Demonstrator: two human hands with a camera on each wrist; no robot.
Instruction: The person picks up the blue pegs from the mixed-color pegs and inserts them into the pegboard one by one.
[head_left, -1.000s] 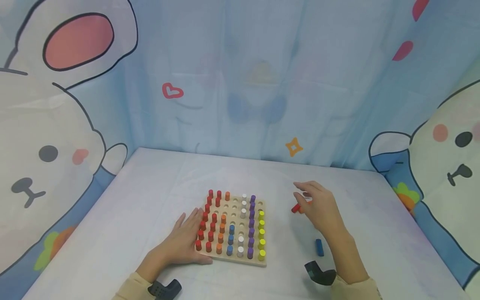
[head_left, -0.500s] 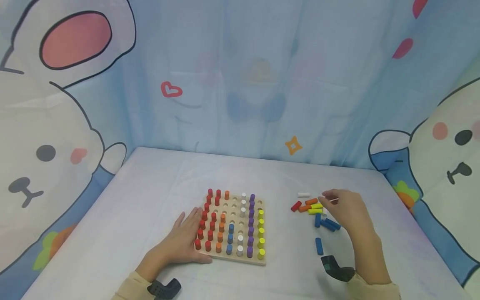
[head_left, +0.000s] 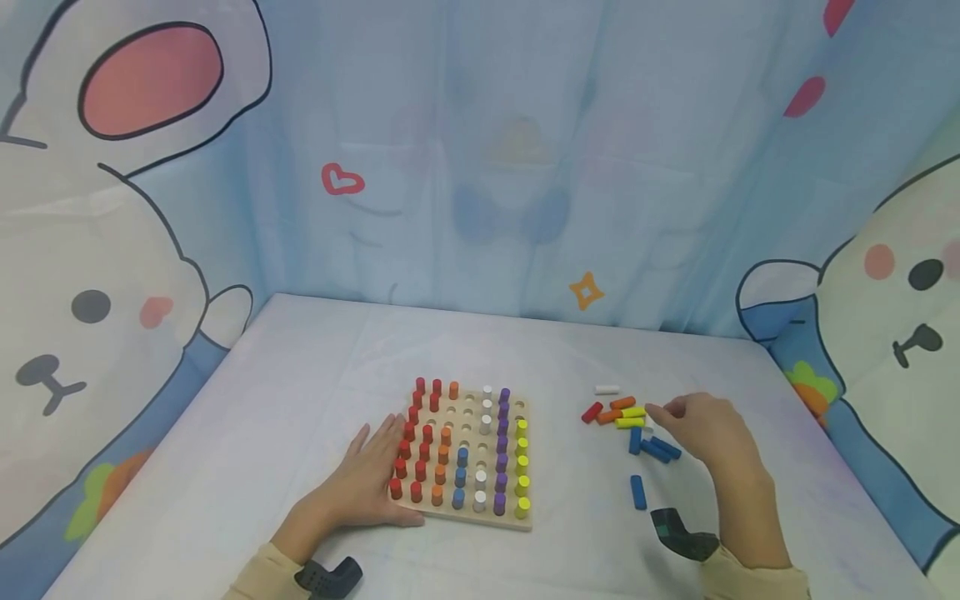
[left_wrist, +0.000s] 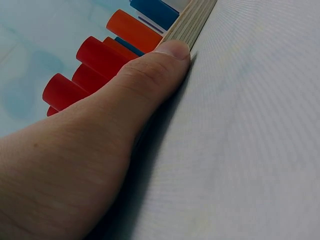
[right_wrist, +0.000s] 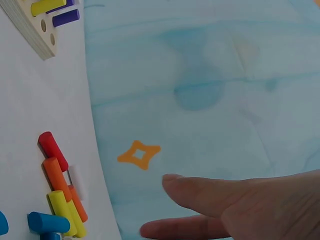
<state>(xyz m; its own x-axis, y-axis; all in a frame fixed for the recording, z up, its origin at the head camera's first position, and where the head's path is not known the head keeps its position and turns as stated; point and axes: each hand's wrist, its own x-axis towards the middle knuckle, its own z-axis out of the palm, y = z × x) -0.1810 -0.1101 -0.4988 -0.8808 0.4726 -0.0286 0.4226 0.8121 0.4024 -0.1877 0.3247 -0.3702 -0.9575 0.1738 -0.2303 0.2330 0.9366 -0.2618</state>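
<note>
A wooden pegboard (head_left: pixel 513 524) lies on the table with columns of red, orange, blue, white, purple and yellow pegs, some holes bare. My left hand (head_left: pixel 360 487) rests against its left side, fingers extended, and the thumb (left_wrist: pixel 150 70) touches the front edge in the left wrist view. My right hand (head_left: pixel 708 429) hovers at the right of a loose pile, its fingertips by the yellow peg (head_left: pixel 630 423) and a partly covered white peg. Thumb and finger stand apart in the right wrist view, with nothing visible between them.
Other loose pegs lie in the pile: a red peg (head_left: pixel 592 412), an orange peg (head_left: pixel 622 402), a white peg (head_left: pixel 607 390) and several blue ones. A single blue peg (head_left: pixel 638 492) lies nearer the front. A printed curtain (head_left: pixel 510 167) hangs behind the white-covered table (head_left: pixel 300 358).
My right hand has moved right and slightly nearer the front, from over the pile to its right side, uncovering loose pegs. The left hand has stayed at the board.
</note>
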